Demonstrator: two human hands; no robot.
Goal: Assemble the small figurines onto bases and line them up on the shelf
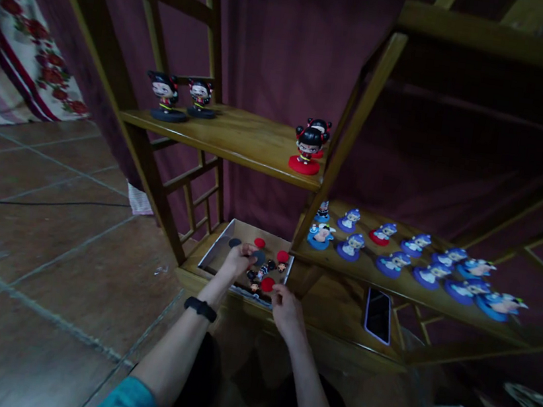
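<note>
A shallow white cardboard box (218,250) sits on the lowest shelf, holding small round discs and little dark-haired figurines (262,270). My left hand (238,262), with a black band on its wrist, reaches into the box and pinches the edge of a grey disc (258,257). At the box's front right, my right hand (287,306) has its thumb and fingers closed on the edge of a red disc (267,285). Two other red discs lie farther back in the box, and a second dark disc (235,243) is to the left.
Above the box, a wooden shelf (245,134) carries figurines on dark bases (166,95) and on red bases (307,149). Several purple-and-white figurines (350,246) stand on the right shelf. A phone (379,316) lies below them. Wooden uprights frame the box.
</note>
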